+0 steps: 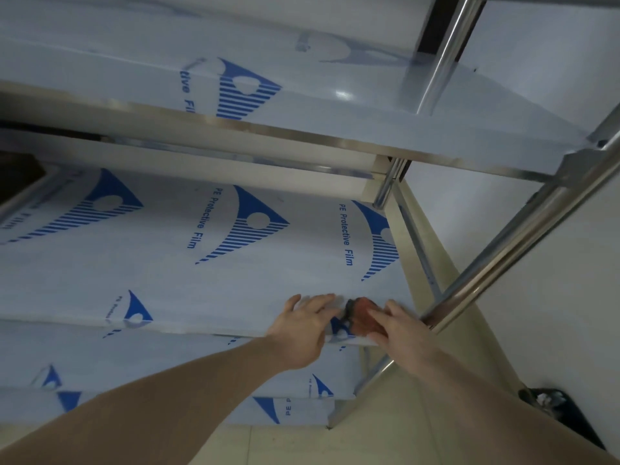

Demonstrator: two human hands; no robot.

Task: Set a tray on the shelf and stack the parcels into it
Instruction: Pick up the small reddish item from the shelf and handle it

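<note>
Head view: shelf film reads "PE Protective Film"

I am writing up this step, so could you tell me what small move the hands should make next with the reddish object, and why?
Probably ease the reddish object further in from the shelf edge. It lies close to the front lip near the right corner, between the left hand, fingers flat on the film, and the right hand, which touches it. Whether it is a parcel is unclear.
</note>
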